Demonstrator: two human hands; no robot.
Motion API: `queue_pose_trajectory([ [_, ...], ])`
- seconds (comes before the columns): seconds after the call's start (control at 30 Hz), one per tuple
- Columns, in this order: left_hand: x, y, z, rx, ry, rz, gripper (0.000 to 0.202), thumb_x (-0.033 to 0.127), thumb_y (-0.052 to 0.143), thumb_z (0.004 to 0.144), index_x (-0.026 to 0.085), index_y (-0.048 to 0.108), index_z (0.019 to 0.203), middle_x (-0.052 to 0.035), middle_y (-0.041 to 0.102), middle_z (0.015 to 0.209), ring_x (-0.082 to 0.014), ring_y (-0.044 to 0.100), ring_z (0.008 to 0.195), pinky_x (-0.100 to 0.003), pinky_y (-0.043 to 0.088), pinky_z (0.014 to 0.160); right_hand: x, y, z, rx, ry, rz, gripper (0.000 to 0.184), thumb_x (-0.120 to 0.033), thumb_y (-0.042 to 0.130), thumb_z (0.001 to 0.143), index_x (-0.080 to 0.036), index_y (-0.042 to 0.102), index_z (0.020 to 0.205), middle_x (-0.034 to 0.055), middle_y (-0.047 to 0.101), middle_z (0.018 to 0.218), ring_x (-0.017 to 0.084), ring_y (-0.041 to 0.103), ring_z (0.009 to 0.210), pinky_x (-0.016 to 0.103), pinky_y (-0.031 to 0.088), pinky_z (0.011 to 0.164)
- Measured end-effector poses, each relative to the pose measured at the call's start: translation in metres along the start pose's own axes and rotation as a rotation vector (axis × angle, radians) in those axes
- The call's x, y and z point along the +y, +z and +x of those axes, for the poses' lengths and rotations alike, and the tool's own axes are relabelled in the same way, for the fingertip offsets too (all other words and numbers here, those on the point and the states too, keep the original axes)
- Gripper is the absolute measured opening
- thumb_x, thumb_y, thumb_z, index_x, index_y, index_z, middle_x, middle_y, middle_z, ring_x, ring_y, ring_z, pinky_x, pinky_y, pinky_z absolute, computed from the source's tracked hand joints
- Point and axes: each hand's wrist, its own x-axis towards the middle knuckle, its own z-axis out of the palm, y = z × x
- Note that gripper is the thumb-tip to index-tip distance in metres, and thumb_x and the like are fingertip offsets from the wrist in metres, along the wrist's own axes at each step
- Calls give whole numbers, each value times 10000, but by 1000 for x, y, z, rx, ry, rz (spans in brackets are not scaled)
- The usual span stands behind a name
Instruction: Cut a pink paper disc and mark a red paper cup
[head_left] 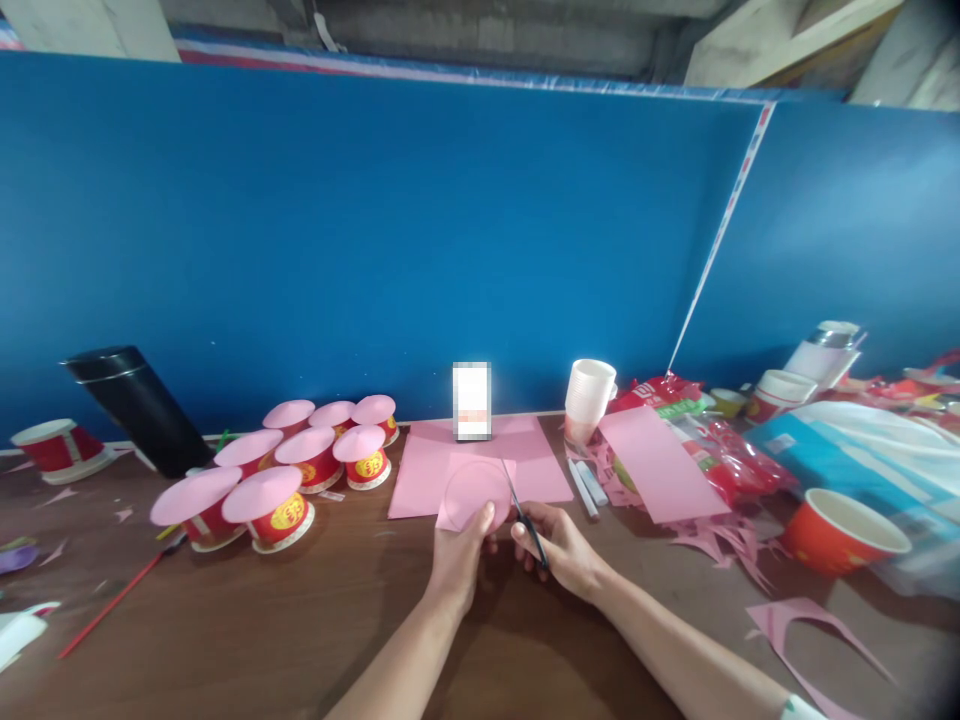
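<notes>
My left hand [459, 562] is closed on the lower edge of a pink paper piece [474, 492] with a round outline, held just above the brown table [225, 640]. My right hand [564, 548] grips a pair of scissors [522, 512]. Their blades point up and left, touching the right edge of the pink piece. Under and behind it lies a larger pink paper sheet [525, 455].
Several upturned red paper cups capped with pink discs [289, 475] stand at the left. Also here: a black cylinder [139, 405], a phone [472, 401] propped against the blue wall, stacked white cups [589, 398], another pink sheet [660, 465], red bags, an orange cup [844, 530], pink scraps [802, 625].
</notes>
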Motion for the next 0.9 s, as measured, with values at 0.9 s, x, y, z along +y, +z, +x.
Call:
queue_pose_trajectory([
  [0.9, 1, 1, 1, 9, 47, 16, 278, 339, 694, 615, 103, 575, 702, 20, 512, 510, -76, 426, 424, -209, 351, 413, -1, 0, 1, 1, 3, 6, 456, -484, 592, 734, -133, 571, 1025, -26, 536, 567, 71, 478, 419, 132, 312, 306],
])
